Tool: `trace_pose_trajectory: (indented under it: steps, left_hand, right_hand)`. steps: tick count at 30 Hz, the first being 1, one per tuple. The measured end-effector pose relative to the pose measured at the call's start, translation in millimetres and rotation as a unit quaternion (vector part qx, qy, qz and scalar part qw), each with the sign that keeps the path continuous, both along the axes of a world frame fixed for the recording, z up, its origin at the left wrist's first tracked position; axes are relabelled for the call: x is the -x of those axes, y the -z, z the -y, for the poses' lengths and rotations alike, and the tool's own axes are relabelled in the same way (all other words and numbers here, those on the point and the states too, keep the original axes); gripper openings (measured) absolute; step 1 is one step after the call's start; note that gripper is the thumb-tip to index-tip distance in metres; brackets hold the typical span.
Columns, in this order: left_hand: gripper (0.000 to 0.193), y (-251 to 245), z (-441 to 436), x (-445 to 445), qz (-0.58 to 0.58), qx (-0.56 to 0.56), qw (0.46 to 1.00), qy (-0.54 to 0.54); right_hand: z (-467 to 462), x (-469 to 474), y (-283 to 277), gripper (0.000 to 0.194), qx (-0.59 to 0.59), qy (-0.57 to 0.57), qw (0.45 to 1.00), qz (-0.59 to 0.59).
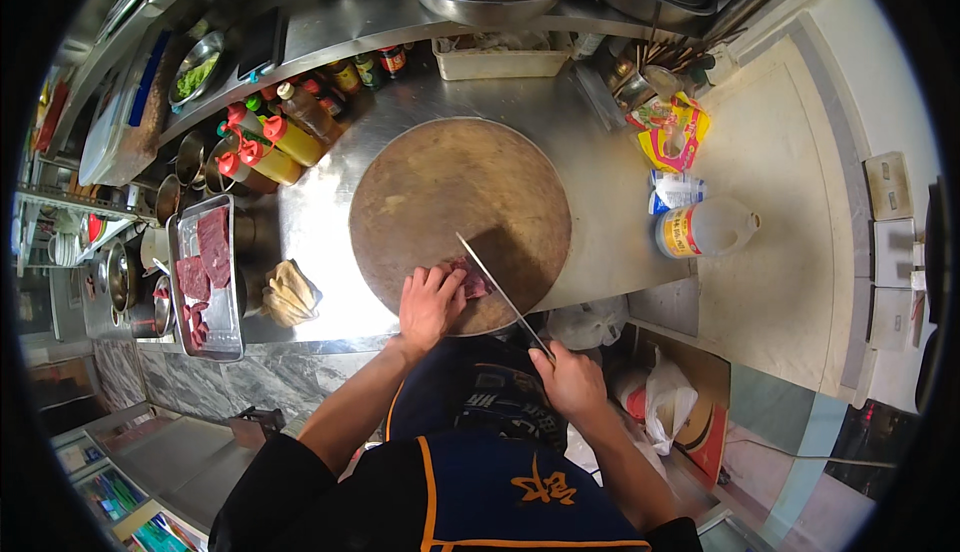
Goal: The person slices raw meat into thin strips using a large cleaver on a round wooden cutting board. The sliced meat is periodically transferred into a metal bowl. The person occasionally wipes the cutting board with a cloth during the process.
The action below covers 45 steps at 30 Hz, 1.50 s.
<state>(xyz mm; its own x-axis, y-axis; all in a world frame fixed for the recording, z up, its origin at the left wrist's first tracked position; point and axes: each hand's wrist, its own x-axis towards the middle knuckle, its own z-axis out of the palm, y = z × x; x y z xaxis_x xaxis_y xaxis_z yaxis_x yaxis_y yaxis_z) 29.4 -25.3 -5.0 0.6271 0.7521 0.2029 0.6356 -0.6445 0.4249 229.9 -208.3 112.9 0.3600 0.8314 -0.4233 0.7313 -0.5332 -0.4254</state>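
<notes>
A round wooden chopping block (pixel 450 169) lies on the steel worktop in front of me. Near its front edge rests a piece of raw red meat (pixel 475 282). My left hand (pixel 431 304) presses on the meat's left side with bent fingers, covering part of it. A large knife (pixel 499 289) is in my right hand (pixel 571 381), which grips its handle at the block's front right edge. The blade points up and to the left, along the meat's right side; whether it touches the meat is hard to tell.
A steel tray (pixel 238 282) with raw meat and a folded cloth (pixel 291 294) lie to the left. Sauce bottles (pixel 262 150) stand at the back left. A shelf (pixel 360 26) behind bears a bowl of sliced meat (pixel 487 2). A plastic jug (pixel 705 229) lies at the right.
</notes>
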Motion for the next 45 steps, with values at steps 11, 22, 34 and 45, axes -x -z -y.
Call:
trace_pose_trajectory:
  steps: [11, 22, 34, 45]
  left_hand:
    - [0.047, 16.1, -4.5, -8.4, 0.006, -0.004, 1.0, -0.003]
    - [0.049, 40.4, -2.1, -6.1, -0.026, -0.042, 0.999, -0.021]
    - [0.039, 35.1, -5.3, -7.1, 0.009, -0.037, 0.999, -0.017]
    - [0.041, 33.0, -0.6, -10.3, 0.019, -0.041, 0.999, -0.017]
  right_hand:
    - [7.0, -0.6, -22.0, 0.027, 0.049, -0.043, 0.998, -0.007]
    - [3.9, -10.0, -29.0, 0.026, 0.101, -0.049, 0.992, -0.058]
    - [-48.8, -9.4, -11.9, 0.025, 0.03, -0.096, 0.995, -0.028]
    - [-45.9, -4.9, 33.9, 0.029, 0.041, -0.066, 0.995, -0.066]
